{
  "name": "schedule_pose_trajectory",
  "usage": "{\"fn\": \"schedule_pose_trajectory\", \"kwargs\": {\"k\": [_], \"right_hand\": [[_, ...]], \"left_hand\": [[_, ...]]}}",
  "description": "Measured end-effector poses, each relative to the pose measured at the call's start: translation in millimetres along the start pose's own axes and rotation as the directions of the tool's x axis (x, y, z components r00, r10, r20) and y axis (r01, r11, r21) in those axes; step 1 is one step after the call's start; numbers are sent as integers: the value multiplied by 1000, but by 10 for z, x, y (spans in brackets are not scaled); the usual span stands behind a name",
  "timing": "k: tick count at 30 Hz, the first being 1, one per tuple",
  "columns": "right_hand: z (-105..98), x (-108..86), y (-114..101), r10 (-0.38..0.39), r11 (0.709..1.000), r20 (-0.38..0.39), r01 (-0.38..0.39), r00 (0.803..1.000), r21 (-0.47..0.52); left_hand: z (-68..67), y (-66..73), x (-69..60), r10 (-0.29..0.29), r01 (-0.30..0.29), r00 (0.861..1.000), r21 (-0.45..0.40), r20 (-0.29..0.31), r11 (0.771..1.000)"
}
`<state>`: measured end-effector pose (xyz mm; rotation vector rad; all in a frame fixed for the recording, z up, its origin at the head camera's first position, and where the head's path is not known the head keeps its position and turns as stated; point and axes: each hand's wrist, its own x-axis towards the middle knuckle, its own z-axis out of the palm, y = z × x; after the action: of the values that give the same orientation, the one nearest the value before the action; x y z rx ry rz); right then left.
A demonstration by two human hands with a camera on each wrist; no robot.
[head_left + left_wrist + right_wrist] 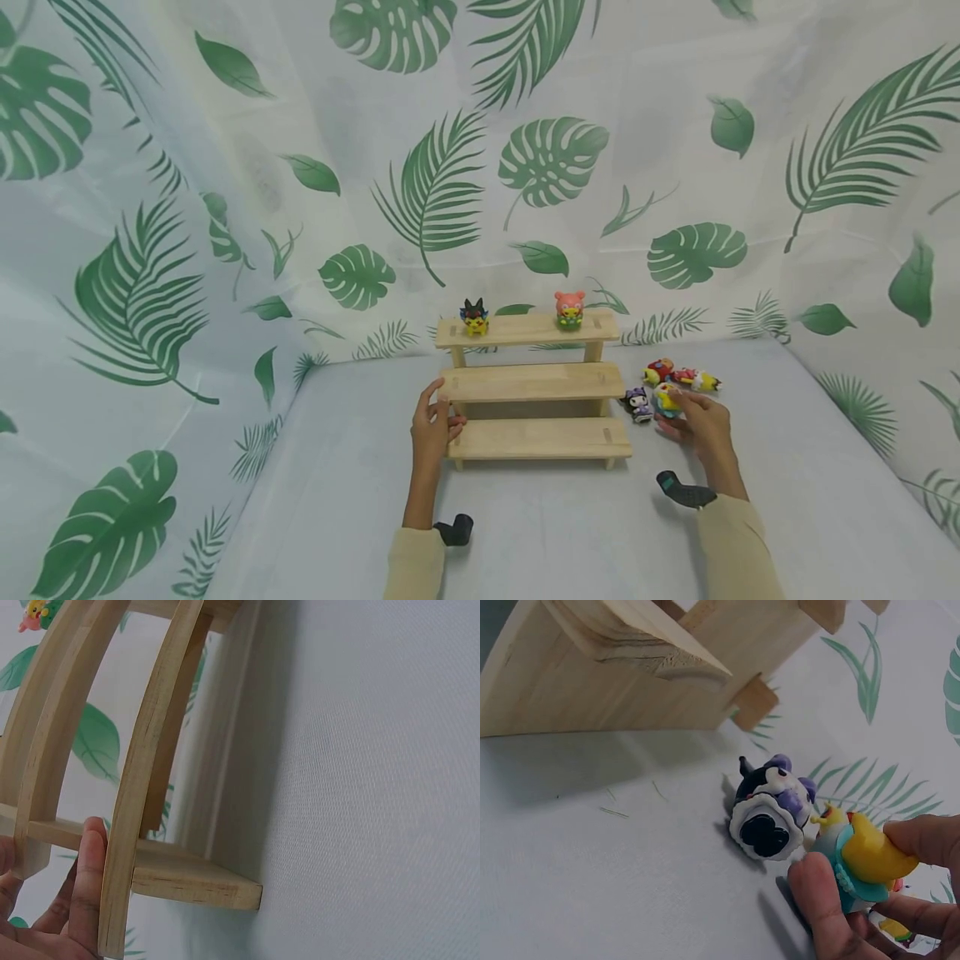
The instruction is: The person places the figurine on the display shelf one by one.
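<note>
R hand [705, 421] pinches the yellow-and-teal fig [866, 859] betw. thumb & fingertips – part of it hidden by the hand, so can't say for sure which way its long axis tilts. It's low over the table [555, 517], off the R end of the wooden stand [532, 383], w/ the purple-and-black fig [638, 404] just beside it, on the stand side. Main relation: stand is L of the held fig, shelves' long axis running L to R, so their R ends are the nearest bit; R hand much nearer the fig than L hand [433, 425]. That one's at the stand's L end, fingers touching around the mid & bottom boards – can't tell if gripping or just resting. Top shelf: black-eared fig [475, 318] toward L, pink-hooded fig [570, 310] toward R, well apart. Red fig [660, 371] lies behind the held one
</note>
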<state>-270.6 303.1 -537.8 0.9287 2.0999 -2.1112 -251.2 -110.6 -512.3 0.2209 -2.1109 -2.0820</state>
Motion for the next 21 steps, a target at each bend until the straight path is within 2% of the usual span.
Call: {"fn": "schedule_pose_trajectory", "kwargs": {"k": [2, 9, 14, 21], "right_hand": [[-7, -1, 3, -5, 1000, -6, 5, 1000, -10], [-27, -3, 41, 11, 999, -19, -10, 1000, 47], [-50, -11, 69, 11, 988, -1, -10, 1000, 153], [-101, -43, 65, 10, 940, 33, -21, 999, 340]], "left_hand": [[10, -81, 44, 8, -8, 1000, 6, -13, 1000], [6, -86, 37, -4, 5, 1000, 6, -13, 1000], [6, -103, 40, -3, 3, 1000, 9, -8, 1000], [8, -94, 53, 4, -3, 1000, 13, -13, 1000]]}}
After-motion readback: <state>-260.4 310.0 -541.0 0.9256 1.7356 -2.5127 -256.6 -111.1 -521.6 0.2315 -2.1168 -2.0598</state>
